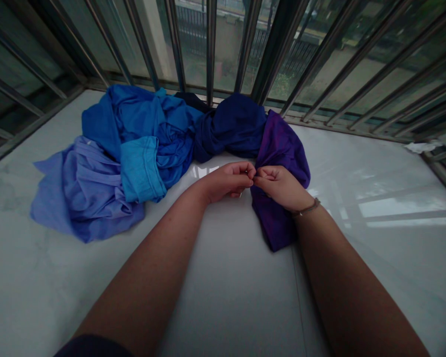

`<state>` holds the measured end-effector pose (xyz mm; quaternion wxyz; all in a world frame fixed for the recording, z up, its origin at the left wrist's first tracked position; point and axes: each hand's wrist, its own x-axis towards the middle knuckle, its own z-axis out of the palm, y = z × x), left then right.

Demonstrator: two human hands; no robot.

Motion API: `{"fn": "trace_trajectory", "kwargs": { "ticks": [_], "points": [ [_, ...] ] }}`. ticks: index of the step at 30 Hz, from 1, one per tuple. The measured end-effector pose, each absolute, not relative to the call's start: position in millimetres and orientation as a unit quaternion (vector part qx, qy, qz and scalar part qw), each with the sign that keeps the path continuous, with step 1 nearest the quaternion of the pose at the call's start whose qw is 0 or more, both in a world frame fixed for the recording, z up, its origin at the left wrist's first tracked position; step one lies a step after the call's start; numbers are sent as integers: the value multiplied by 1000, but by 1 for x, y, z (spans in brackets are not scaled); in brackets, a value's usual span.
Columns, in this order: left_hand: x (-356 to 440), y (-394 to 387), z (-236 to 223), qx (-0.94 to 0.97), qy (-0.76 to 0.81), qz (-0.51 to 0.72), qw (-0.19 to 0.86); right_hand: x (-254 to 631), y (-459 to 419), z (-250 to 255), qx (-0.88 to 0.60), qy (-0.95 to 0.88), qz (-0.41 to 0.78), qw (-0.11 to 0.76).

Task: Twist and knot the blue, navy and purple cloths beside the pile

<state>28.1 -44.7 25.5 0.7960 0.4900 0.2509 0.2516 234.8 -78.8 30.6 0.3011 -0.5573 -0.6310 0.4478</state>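
Left hand [225, 182] and right hand [280, 187] curl closed, fingertips almost meeting above a white marble-patterned ledge [223, 263]; whether they pinch anything is too small to tell. The right hand lies on a crumpled purple cloth garment [278, 153], a thin brown bracelet [306, 208] at its wrist. Beside that, against dark metal window bars [210, 49], lie a bunched navy cloth garment [230, 126], a bright blue cloth garment [137, 124] and a lavender-blue cloth garment [83, 193].
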Motion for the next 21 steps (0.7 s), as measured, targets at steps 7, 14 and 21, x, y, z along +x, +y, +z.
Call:
{"fn": "trace_trajectory", "kwargs": {
  "ticks": [7, 14, 21],
  "points": [
    [29, -45, 26, 487, 258, 251, 796, 236, -78, 30, -556, -632, 450, 300],
    [29, -44, 23, 488, 242, 256, 798, 235, -78, 30, -558, -633, 444, 301],
    [29, -44, 23, 489, 252, 260, 794, 234, -79, 32, -554, -639, 438, 306]
  ]
}}
